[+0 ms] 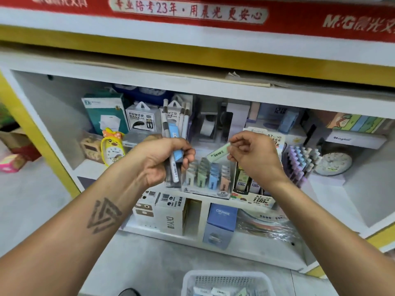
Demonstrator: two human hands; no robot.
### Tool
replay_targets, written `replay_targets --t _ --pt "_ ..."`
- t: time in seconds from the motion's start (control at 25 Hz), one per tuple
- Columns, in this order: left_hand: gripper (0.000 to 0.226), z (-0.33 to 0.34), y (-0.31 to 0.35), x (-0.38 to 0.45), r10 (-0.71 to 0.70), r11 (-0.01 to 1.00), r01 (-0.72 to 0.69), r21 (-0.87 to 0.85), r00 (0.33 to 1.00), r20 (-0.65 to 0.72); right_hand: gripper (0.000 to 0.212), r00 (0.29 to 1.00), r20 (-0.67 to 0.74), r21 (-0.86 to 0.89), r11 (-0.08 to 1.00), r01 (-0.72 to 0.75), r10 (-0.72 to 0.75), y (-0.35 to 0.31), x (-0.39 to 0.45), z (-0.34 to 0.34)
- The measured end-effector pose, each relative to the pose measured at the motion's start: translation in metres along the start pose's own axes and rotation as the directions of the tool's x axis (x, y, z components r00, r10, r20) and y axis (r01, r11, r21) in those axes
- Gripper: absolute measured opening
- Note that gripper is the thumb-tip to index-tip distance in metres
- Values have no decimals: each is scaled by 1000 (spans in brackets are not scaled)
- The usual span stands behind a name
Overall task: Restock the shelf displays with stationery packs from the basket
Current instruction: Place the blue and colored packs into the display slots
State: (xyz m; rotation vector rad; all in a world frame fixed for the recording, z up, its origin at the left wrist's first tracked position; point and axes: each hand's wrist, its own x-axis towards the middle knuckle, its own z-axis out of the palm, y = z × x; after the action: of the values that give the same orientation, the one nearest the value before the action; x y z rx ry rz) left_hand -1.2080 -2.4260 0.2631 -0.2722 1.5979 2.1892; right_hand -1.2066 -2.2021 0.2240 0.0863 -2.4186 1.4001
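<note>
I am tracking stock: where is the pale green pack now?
In the head view, right of centre: the right hand pinches the pale green pack just above the clear display rack.

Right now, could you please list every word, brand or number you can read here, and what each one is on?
"M&G": red banner.
"23": the banner's cream strip; its Chinese characters I leave unquoted.
"POWER BANK": white box.
"2B": clear display tray.
"100": lead box front.
"CRUNRE", roughly: blue box.
"DIY": white carton.
Green pack in right hand: too blurred.

bare forearms, no sleeves, triangle tattoo (104, 215) (left forearm)
</note>
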Motion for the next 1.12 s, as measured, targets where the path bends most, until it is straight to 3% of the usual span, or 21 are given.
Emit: replay_targets --t 0.12,0.2,0.32,0.44,0.56,0.84,0.92,1.0,1.08,1.12 --pt "6 -6 2 -4 2 1000 -2 -4 1000 10 22 998 -44 -62 997 38 -40 3 10 10" --pt "6 -10 3 -5 4 1000 -4 3 1000 11 11 989 -35 -245 961 131 -144 4 17 17" --pt "5 -12 3 -6 -4 1000 3 28 1000 11 12 962 106 -524 807 270 -253 4 29 31" --pt "5 -12 2 -7 -7 1000 6 29 1000 13 6 953 235 -613 733 296 -189 4 36 44" --pt "5 -14 2 -8 -6 1000 6 19 1000 19 7 947 292 -626 723 294 -133 8 37 50" --pt "5 -10 2 -10 -12 999 12 33 1000 28 29 909 417 -706 629 325 -2 1 43 56" --pt "5 -4 1 -11 -17 999 15 39 998 58 26 948 318 -601 768 220 -23 -10 39 47" --pt "2 6 -1 -12 -31 998 26 50 994 101 18 975 194 -174 982 -71 105 -21 28 28" --pt "1 18 -7 -13 -62 996 52 68 986 154 16 946 228 333 894 -300 233 -33 13 3" --pt "3 24 -10 -13 -78 994 64 84 981 179 20 939 237 449 829 -334 250 -36 7 -7"
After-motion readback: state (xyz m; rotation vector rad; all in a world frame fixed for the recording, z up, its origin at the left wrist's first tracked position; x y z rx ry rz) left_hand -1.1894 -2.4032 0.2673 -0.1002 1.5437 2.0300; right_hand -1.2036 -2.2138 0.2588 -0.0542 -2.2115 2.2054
